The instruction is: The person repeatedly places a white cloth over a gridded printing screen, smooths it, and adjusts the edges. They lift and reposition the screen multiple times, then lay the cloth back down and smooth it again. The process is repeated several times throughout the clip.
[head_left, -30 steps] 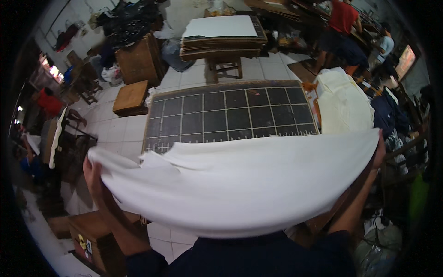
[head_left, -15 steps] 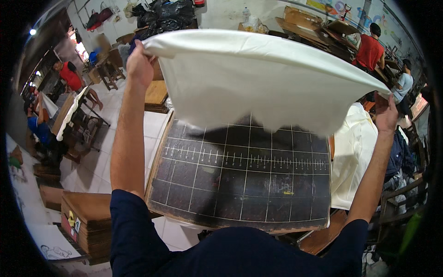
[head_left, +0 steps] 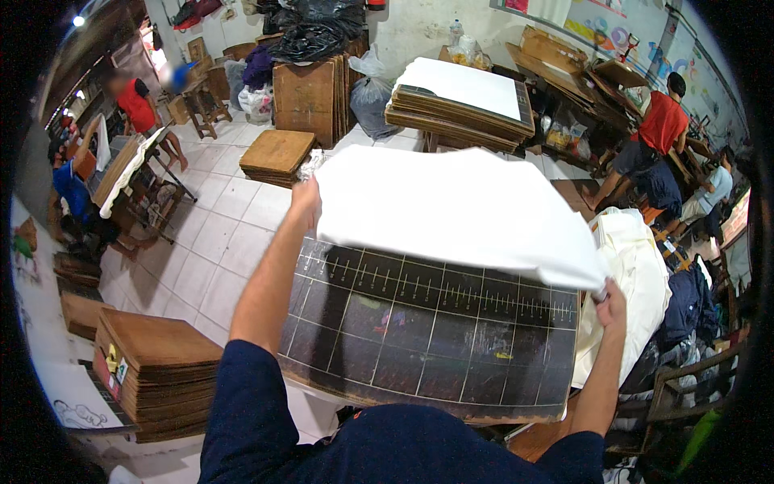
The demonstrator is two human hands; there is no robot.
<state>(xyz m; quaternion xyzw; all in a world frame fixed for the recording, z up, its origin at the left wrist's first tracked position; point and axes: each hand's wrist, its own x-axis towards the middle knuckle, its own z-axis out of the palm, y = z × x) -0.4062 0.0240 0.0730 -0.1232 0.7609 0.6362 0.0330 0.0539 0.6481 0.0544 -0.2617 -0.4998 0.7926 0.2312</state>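
A white cloth point(head_left: 451, 210) billows between my two hands, over the far part of a black board point(head_left: 403, 339) marked with white grid lines and a ruled scale. My left hand point(head_left: 305, 203) grips the cloth's left edge. At its right corner, my right hand point(head_left: 610, 305) pinches the fabric between closed fingers. The cloth's body bulges away from me and hides the board's far edge. Beside the board's right side lies a heap of cream-white fabric point(head_left: 633, 274), close to my right hand.
A board stack point(head_left: 451, 133) with a white sheet on top stands ahead. Wooden boards point(head_left: 161, 347) are piled at lower left, with a smaller pile point(head_left: 276, 156) farther off. Black bags point(head_left: 322, 36) sit by the wall. People work at left and far right.
Both my hands have come down and closer together with the cloth, which has dropped toward the board. The board stack ahead has come into view.
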